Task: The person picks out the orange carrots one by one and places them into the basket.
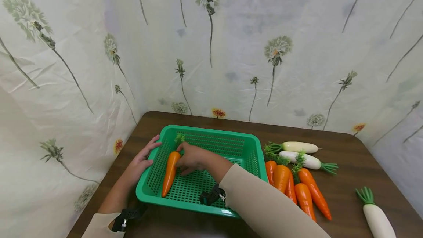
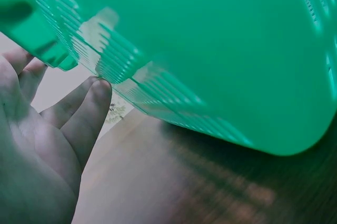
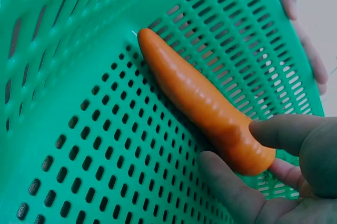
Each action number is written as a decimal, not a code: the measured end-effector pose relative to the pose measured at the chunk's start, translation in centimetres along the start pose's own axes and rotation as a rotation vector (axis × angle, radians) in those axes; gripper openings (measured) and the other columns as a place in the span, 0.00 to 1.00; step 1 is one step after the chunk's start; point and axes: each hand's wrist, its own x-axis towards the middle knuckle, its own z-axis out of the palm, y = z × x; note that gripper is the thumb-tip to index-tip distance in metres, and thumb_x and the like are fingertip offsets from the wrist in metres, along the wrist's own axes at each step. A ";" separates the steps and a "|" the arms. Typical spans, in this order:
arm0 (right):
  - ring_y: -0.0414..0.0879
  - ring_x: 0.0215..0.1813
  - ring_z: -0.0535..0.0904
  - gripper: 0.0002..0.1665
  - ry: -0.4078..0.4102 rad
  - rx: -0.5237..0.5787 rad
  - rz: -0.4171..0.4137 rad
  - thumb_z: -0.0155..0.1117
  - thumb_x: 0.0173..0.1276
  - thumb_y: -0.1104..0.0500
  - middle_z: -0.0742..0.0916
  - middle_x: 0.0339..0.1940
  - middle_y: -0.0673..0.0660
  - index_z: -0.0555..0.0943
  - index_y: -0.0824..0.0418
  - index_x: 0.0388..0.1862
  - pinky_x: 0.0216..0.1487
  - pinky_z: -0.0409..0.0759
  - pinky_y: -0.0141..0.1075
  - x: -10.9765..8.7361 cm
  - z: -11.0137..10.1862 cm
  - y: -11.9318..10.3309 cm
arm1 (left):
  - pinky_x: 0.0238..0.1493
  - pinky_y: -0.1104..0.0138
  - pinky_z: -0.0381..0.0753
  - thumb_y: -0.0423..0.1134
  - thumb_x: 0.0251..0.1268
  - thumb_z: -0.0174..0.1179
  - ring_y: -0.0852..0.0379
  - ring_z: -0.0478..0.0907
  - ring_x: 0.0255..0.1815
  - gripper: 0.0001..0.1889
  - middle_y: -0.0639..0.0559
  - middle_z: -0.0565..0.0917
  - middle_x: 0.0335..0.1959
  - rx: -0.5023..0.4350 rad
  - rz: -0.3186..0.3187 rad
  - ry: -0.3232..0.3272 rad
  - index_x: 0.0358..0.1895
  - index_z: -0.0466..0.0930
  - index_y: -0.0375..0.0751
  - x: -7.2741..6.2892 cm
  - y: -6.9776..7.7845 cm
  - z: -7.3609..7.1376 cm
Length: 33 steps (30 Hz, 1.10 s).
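Over at the L end of the green basket (image 1: 211,130), got one carrot (image 1: 170,173) lying on the bottom, just inside the L wall. Running lengthwise near to far, w/ thin tip toward the near side, thick end & leafy top (image 1: 180,138) toward the far. Seeing R hand (image 1: 195,158) reaching in from the right, w/ fingers bent partway closed, pinching round the thick end, def. the nearer of the two. Spotting L hand (image 1: 142,161) outside that wall, w/ fingers fairly straight & thumb apart, touching the rim, not wrapped round anything. So: carrot btwn hands, w/ only the basket wall separating it from L. Off to the basket's right, on tabletop (image 1: 347,155), noting more carrots (image 1: 281,177) plus white radishes (image 1: 299,147).
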 end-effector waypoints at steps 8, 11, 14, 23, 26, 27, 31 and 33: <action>0.65 0.52 0.85 0.33 -0.015 -0.028 -0.005 0.70 0.69 0.67 0.80 0.52 0.67 0.66 0.58 0.67 0.53 0.86 0.55 -0.3 -0.1 0.0 | 0.70 0.79 0.60 0.19 0.68 0.38 0.75 0.48 0.81 0.31 0.37 0.44 0.87 0.001 0.004 0.006 0.76 0.59 0.23 -0.1 -0.2 0.1; 0.64 0.53 0.84 0.33 -0.016 -0.075 -0.004 0.72 0.69 0.64 0.80 0.53 0.65 0.66 0.57 0.67 0.53 0.86 0.56 -0.4 -0.3 -0.1 | 0.70 0.79 0.60 0.19 0.69 0.38 0.76 0.48 0.81 0.30 0.38 0.44 0.87 -0.002 0.009 0.004 0.76 0.59 0.22 -0.1 -0.1 0.1; 0.63 0.54 0.84 0.34 -0.009 -0.141 -0.007 0.73 0.69 0.61 0.81 0.54 0.65 0.66 0.56 0.69 0.52 0.86 0.57 -0.7 -0.4 -0.3 | 0.70 0.79 0.62 0.19 0.68 0.38 0.75 0.48 0.81 0.31 0.39 0.44 0.87 -0.007 0.013 0.002 0.76 0.58 0.22 -0.1 0.0 0.1; 0.66 0.59 0.82 0.35 0.039 -0.240 -0.041 0.74 0.68 0.58 0.79 0.62 0.68 0.68 0.59 0.69 0.50 0.87 0.55 -2.1 -1.1 -1.5 | 0.71 0.80 0.59 0.20 0.69 0.39 0.76 0.47 0.81 0.30 0.39 0.44 0.87 0.000 0.006 -0.005 0.76 0.59 0.23 -0.1 0.2 0.1; 0.66 0.60 0.82 0.33 0.035 -0.248 -0.067 0.74 0.69 0.58 0.80 0.60 0.67 0.69 0.59 0.68 0.52 0.86 0.56 -2.8 -1.6 -2.0 | 0.70 0.80 0.58 0.20 0.70 0.39 0.76 0.47 0.81 0.30 0.39 0.44 0.87 0.002 0.002 -0.003 0.76 0.59 0.23 -0.2 0.2 0.1; 0.66 0.60 0.82 0.33 0.031 -0.252 -0.075 0.73 0.69 0.58 0.80 0.60 0.66 0.69 0.60 0.68 0.53 0.86 0.56 -3.0 -1.7 -2.1 | 0.71 0.80 0.58 0.21 0.70 0.39 0.76 0.47 0.80 0.30 0.39 0.44 0.87 0.001 0.001 -0.003 0.77 0.59 0.23 -0.2 0.2 0.1; 0.67 0.59 0.82 0.32 0.026 -0.272 -0.102 0.72 0.70 0.57 0.81 0.54 0.63 0.70 0.62 0.68 0.54 0.86 0.56 -3.9 -2.4 -2.4 | 0.71 0.80 0.59 0.21 0.71 0.39 0.76 0.47 0.80 0.30 0.39 0.44 0.87 -0.006 -0.007 -0.003 0.77 0.58 0.23 -0.2 0.2 0.2; 0.68 0.58 0.82 0.32 0.026 -0.281 -0.109 0.72 0.70 0.56 0.81 0.52 0.61 0.70 0.62 0.68 0.53 0.86 0.56 -4.3 -2.7 -2.5 | 0.71 0.80 0.60 0.21 0.71 0.38 0.76 0.48 0.80 0.30 0.39 0.44 0.87 -0.007 -0.009 -0.003 0.77 0.58 0.23 -0.1 0.2 0.2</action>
